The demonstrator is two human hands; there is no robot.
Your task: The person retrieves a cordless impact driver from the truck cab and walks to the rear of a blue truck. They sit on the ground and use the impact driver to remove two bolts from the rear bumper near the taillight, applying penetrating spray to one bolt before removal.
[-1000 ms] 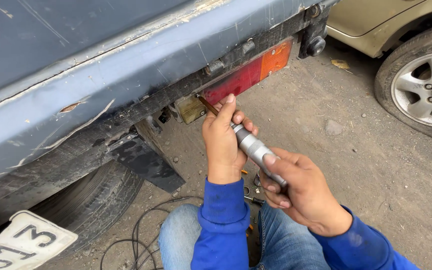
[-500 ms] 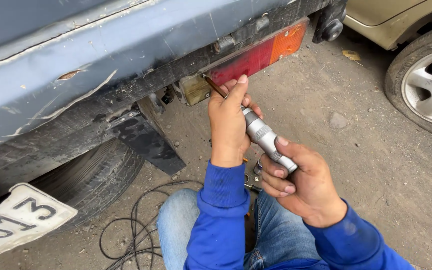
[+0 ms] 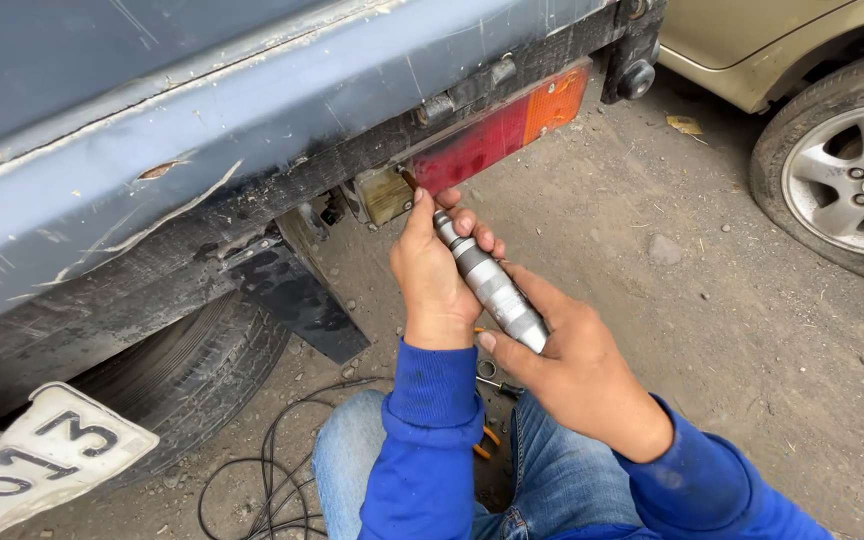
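Right, both hands are on a silver metal driver tool at the centre of the frame, angled up and to the left. Up front, the left hand has its grip wrapped round the forward end of the shaft, thumb stretched along it toward the tip. Further back, the right hand has its grip clamped round the thicker knurled rear of the tool. Its dark tip meets the left end of a red and orange tail light, just beside a grimy yellowish lens; whether the tip sits in a screw I cannot tell.

That light hangs under the scratched grey-blue truck body filling the upper left. Below it, a black mud flap hangs beside a worn tyre, and a white number plate juts in at the lower left corner. Black cable lies looped on the dirt ground near the person's jeans, blue sleeves filling the bottom centre. Between the knees, small tools with orange handles peek out. Over on the far right stands a beige car with a silver alloy wheel.
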